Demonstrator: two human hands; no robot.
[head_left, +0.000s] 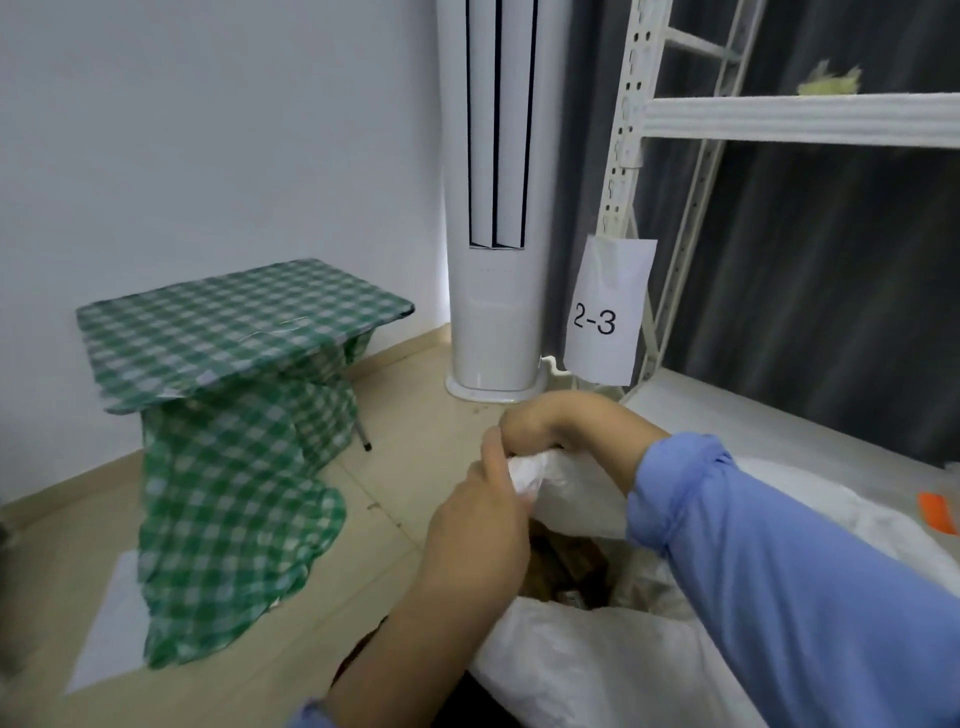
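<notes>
Both hands on rim of white plastic bag (576, 670), near right, beside the shelf rack (779, 117).
Left hand (480, 519) curled, pinching the bunched rim; right hand (543, 423) curled over the same rim just beyond it. Bag mouth open, dark contents inside. Green checked tablecloth (234, 467) far left.

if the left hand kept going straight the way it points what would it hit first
Probably the right hand, which lies just beyond the left hand on the same bunched edge of the white bag. Past that, the base of the air conditioner, though depth is unclear.
</notes>
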